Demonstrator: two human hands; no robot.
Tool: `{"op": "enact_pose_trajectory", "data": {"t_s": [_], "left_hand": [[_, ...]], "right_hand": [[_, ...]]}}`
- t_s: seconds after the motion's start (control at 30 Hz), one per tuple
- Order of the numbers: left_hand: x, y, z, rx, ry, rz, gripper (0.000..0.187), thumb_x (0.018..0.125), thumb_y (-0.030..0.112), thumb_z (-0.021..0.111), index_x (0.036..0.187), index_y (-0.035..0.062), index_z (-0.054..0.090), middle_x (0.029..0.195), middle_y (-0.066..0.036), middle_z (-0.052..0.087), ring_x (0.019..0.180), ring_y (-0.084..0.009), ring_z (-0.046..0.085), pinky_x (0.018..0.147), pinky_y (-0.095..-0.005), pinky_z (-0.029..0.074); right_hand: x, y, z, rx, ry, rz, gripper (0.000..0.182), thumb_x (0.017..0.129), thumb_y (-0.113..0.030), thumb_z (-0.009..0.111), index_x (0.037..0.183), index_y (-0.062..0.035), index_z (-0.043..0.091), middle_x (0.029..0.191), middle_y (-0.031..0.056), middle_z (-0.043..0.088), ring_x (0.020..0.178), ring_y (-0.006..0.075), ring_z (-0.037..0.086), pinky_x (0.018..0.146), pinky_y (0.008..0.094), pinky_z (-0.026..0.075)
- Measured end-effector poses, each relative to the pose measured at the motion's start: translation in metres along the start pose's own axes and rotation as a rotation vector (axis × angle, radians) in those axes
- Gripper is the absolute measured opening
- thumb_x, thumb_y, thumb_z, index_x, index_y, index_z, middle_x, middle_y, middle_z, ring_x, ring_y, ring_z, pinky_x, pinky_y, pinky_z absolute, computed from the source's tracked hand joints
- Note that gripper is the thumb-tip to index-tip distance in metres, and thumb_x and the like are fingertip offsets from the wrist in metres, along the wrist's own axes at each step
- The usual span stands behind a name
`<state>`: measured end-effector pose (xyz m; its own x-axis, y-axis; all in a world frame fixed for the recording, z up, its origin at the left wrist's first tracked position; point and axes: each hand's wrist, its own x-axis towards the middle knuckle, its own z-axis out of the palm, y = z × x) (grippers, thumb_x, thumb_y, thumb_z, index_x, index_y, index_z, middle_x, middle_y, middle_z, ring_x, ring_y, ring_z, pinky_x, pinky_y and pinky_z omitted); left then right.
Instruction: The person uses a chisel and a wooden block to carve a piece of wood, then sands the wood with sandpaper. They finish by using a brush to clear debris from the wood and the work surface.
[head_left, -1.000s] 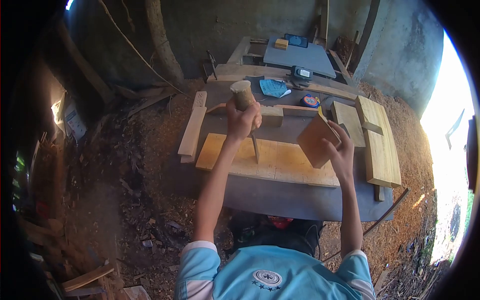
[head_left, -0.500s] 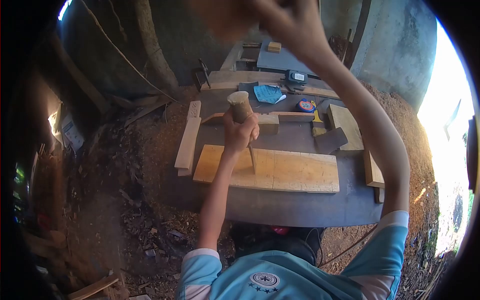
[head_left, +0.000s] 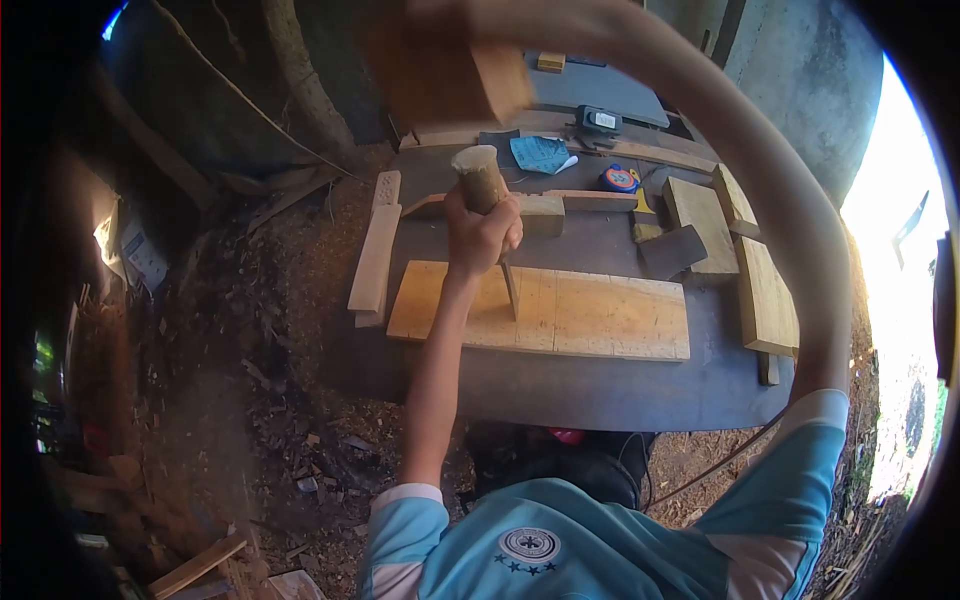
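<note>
My left hand [head_left: 482, 236] is wrapped round the thick wooden handle of a chisel [head_left: 477, 172]. The chisel stands nearly upright, slightly tilted, its narrow blade meeting the top of a flat yellowish board [head_left: 610, 312]. Pencil-like lines cross that board, which lies along the near side of the dark table. Above the chisel, blurred by motion, is a blocky wooden mallet [head_left: 440, 75]. My right hand [head_left: 465, 18] is at the mallet, closed around it at the top edge of the view; its fingers are partly cut off and smeared.
On the dark table [head_left: 560, 390] lie a tape measure [head_left: 620, 179], a brush [head_left: 645, 220], blue sandpaper [head_left: 540, 154] and a black device [head_left: 599, 121]. Wood pieces line the left [head_left: 373, 260] and right [head_left: 768, 290] sides. Wood chips [head_left: 310, 440] cover the ground.
The mallet has come down and forward into fuller view, nearer the chisel's top. My left hand still grips the chisel at about the same spot on the board. The view has shifted slightly.
</note>
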<state>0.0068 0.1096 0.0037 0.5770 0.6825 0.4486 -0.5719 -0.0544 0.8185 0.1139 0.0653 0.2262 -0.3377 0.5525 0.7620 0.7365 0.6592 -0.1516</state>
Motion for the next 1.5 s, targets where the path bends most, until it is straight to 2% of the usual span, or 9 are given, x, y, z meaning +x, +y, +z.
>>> {"op": "enact_pose_trajectory", "data": {"t_s": [0.1, 0.3, 0.47, 0.67, 1.0, 1.13, 1.33, 1.4, 1.5], "left_hand": [[-0.002, 0.002, -0.005, -0.047, 0.056, 0.021, 0.008, 0.077, 0.001, 0.053, 0.074, 0.0025, 0.046, 0.054, -0.003, 0.047, 0.038, -0.0097, 0.044, 0.038, -0.0268, 0.039], [-0.001, -0.004, -0.034, -0.183, 0.195, -0.060, 0.009, 0.075, 0.001, 0.053, 0.078, 0.0059, 0.045, 0.058, -0.003, 0.043, 0.041, -0.0110, 0.041, 0.039, -0.0286, 0.036], [-0.011, -0.008, -0.051, -0.210, 0.304, -0.042, 0.013, 0.075, 0.010, 0.053, 0.084, 0.0126, 0.045, 0.063, 0.001, 0.038, 0.046, -0.0091, 0.037, 0.044, -0.0271, 0.034], [-0.032, -0.022, -0.079, -0.399, 0.591, -0.074, 0.012, 0.073, 0.010, 0.051, 0.080, 0.0144, 0.041, 0.063, 0.001, 0.036, 0.050, -0.0102, 0.036, 0.047, -0.0281, 0.033], [-0.014, 0.000, -0.017, -0.075, 0.225, 0.037, 0.011, 0.076, 0.006, 0.055, 0.080, 0.0065, 0.045, 0.061, -0.003, 0.044, 0.045, -0.0110, 0.043, 0.044, -0.0284, 0.039], [-0.003, -0.005, 0.026, 0.160, -0.022, -0.040, 0.010, 0.077, 0.007, 0.059, 0.080, 0.0046, 0.049, 0.063, -0.002, 0.051, 0.045, -0.0092, 0.046, 0.043, -0.0255, 0.040], [-0.002, -0.026, 0.069, 0.561, -0.282, 0.066, 0.037, 0.065, 0.015, 0.065, 0.099, 0.0015, 0.057, 0.074, -0.007, 0.061, 0.070, -0.0169, 0.059, 0.067, -0.0316, 0.046], [-0.006, -0.026, 0.079, 0.614, -0.328, 0.098, 0.038, 0.066, 0.013, 0.065, 0.101, 0.0010, 0.057, 0.074, -0.005, 0.059, 0.070, -0.0135, 0.056, 0.065, -0.0282, 0.044], [-0.009, -0.031, 0.083, 0.648, -0.382, 0.041, 0.031, 0.065, 0.013, 0.064, 0.092, 0.0021, 0.057, 0.073, -0.007, 0.061, 0.068, -0.0138, 0.059, 0.064, -0.0278, 0.045]], "right_hand": [[0.012, -0.007, -0.012, 0.214, 0.322, 0.077, 0.049, 0.078, -0.024, 0.059, 0.118, 0.0044, 0.055, 0.087, 0.0222, 0.065, 0.084, 0.0258, 0.065, 0.076, 0.0374, 0.052], [-0.010, 0.001, -0.005, -0.008, -0.186, 0.417, 0.052, 0.077, -0.027, 0.061, 0.123, -0.0027, 0.054, 0.103, 0.0246, 0.062, 0.099, 0.0315, 0.061, 0.094, 0.0381, 0.042], [-0.068, 0.026, 0.018, 0.167, 0.417, 0.487, 0.050, 0.083, -0.030, 0.060, 0.127, -0.0077, 0.051, 0.102, 0.0196, 0.065, 0.096, 0.0263, 0.061, 0.090, 0.0338, 0.043], [-0.252, 0.024, 0.098, 0.110, 0.424, 0.778, 0.048, 0.085, -0.020, 0.060, 0.129, -0.0059, 0.049, 0.110, 0.0176, 0.063, 0.100, 0.0186, 0.061, 0.084, 0.0286, 0.046], [-0.299, 0.014, 0.119, 0.301, 0.710, 1.137, 0.042, 0.087, -0.016, 0.057, 0.127, -0.0045, 0.050, 0.109, 0.0124, 0.061, 0.096, 0.0153, 0.057, 0.081, 0.0271, 0.045], [-0.293, -0.014, 0.091, 0.523, 0.655, 1.321, 0.046, 0.088, -0.022, 0.056, 0.131, -0.0091, 0.047, 0.082, 0.0037, 0.056, 0.070, 0.0077, 0.050, 0.061, 0.0224, 0.042], [-0.265, -0.037, 0.004, 0.456, 1.311, 0.878, 0.055, 0.090, -0.025, 0.053, 0.140, -0.0117, 0.033, 0.102, 0.0031, 0.051, 0.071, 0.0046, 0.048, 0.051, 0.0188, 0.038], [-0.261, -0.045, -0.048, 0.165, 1.321, 0.804, 0.057, 0.087, -0.022, 0.058, 0.136, -0.0091, 0.034, 0.109, 0.0083, 0.049, 0.091, 0.0146, 0.051, 0.067, 0.0276, 0.044], [-0.278, -0.047, -0.101, -1.397, 0.862, 0.697, 0.051, 0.079, -0.009, 0.065, 0.124, -0.0019, 0.044, 0.119, 0.0176, 0.049, 0.107, 0.0313, 0.051, 0.087, 0.0419, 0.042]]}}
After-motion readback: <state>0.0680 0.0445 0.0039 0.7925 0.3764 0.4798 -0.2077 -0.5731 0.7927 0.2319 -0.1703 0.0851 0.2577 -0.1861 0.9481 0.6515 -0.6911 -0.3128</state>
